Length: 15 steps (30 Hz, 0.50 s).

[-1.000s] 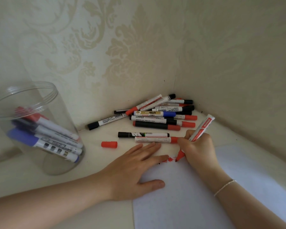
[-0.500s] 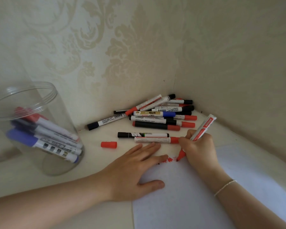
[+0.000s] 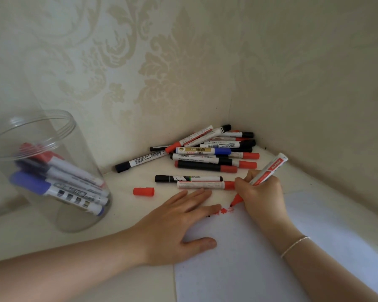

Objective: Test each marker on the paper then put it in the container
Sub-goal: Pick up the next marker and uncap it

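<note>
**Red marker tip down on the paper's far-left corner**

Gripped in the right hand (image 3: 262, 192): an uncapped red marker (image 3: 268, 170), fingers curled round its lower barrel, white body slanting up and away past the knuckles toward the right wall, red tip poking out below the fingers onto the paper (image 3: 260, 258) beside a red scribble (image 3: 224, 210). Pressed flat on the paper's left edge: the left hand (image 3: 175, 227), fingers straight and spread, holding nothing, forefinger just short of the scribble. Loose on the bench (image 3: 42, 247) left of the hands: a red cap (image 3: 143, 191). Heaped in the bench's far corner against the walls: a pile of capped markers (image 3: 205, 151), two more lying just beyond the fingertips. Standing near the bench's left edge: a clear container (image 3: 50, 171) with several markers leaning inside.
</note>
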Tool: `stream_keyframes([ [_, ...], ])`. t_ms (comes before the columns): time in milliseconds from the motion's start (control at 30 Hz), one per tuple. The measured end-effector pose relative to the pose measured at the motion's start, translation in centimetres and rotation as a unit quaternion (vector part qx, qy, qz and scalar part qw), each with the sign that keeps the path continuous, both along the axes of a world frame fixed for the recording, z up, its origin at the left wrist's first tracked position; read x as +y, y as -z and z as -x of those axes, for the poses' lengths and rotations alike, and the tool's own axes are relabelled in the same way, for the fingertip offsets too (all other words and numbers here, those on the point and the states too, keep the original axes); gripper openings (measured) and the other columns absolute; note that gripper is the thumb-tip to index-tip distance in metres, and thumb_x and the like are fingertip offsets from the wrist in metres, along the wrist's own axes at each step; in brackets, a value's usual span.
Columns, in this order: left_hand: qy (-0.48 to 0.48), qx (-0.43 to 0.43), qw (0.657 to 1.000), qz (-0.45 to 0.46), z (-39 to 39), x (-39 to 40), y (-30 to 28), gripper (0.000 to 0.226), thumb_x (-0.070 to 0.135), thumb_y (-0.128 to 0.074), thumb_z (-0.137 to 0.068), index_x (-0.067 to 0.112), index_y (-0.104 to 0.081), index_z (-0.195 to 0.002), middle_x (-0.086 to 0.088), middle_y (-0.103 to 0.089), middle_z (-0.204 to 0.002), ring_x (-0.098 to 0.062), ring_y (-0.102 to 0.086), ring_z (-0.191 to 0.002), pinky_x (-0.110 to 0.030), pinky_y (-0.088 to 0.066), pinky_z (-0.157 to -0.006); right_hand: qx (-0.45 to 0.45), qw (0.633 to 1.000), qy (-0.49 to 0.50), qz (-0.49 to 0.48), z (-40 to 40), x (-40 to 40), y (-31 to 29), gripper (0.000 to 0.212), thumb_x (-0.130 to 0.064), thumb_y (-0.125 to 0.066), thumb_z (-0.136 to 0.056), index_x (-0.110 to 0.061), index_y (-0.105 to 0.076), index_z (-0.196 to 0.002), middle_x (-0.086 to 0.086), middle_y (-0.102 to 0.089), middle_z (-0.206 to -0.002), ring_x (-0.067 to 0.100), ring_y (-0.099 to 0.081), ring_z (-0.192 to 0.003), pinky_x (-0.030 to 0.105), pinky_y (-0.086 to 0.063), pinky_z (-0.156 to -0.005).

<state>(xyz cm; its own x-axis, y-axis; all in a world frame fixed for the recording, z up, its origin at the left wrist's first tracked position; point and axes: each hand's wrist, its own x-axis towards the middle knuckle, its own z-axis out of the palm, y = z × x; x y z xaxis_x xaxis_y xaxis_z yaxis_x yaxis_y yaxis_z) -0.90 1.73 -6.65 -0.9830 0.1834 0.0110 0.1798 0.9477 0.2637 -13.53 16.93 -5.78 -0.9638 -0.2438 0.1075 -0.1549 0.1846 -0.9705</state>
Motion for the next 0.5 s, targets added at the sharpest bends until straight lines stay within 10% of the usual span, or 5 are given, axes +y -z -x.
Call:
stream_keyframes([
  [167,0.000,-0.002,0.999,-0.053,-0.2,0.0,-0.9,0.065,0.063,-0.042,-0.089,0.047,-0.015,-0.146,0.024,0.001,-0.155,0.023,0.018,-0.129,-0.004,0.011,-0.105,-0.101,0.985,0.046,0.131,0.5,0.7,-0.7,0.036,0.003,-0.052,-0.082,-0.014,-0.035,-0.056,0.004,-0.034,-0.050,0.011,-0.029,-0.036,0.019,-0.026,-0.035],
  [300,-0.065,0.088,0.987,-0.119,-0.8,-1.1,-2.3,0.043,0.043,-0.050,-0.095,0.041,-0.040,-0.136,0.029,-0.036,-0.135,0.017,-0.025,-0.126,-0.003,-0.019,-0.102,-0.146,0.972,0.060,0.174,1.0,0.8,-1.2,0.033,0.001,-0.053,-0.083,-0.015,-0.037,-0.059,0.007,-0.032,-0.058,0.015,-0.027,-0.043,0.017,-0.024,-0.035],
  [400,-0.099,0.177,0.977,0.072,-1.3,-2.5,-4.2,0.032,0.008,-0.056,-0.087,0.021,-0.054,-0.116,0.010,-0.047,-0.119,-0.009,-0.048,-0.112,-0.024,-0.045,-0.083,-0.133,0.973,0.053,0.180,1.2,0.4,-1.7,0.036,-0.002,-0.057,-0.086,-0.015,-0.038,-0.057,0.005,-0.037,-0.052,0.014,-0.031,-0.037,0.021,-0.027,-0.036],
  [500,-0.195,0.050,0.943,0.265,-1.5,-3.4,-5.4,0.038,-0.001,-0.049,-0.084,0.012,-0.041,-0.119,-0.004,-0.040,-0.123,-0.024,-0.047,-0.112,-0.028,-0.032,-0.079,-0.096,0.983,-0.010,0.159,0.4,-1.0,-2.6,0.030,-0.011,-0.065,-0.087,-0.011,-0.048,-0.062,0.006,-0.052,-0.047,0.015,-0.046,-0.037,0.023,-0.037,-0.036],
])
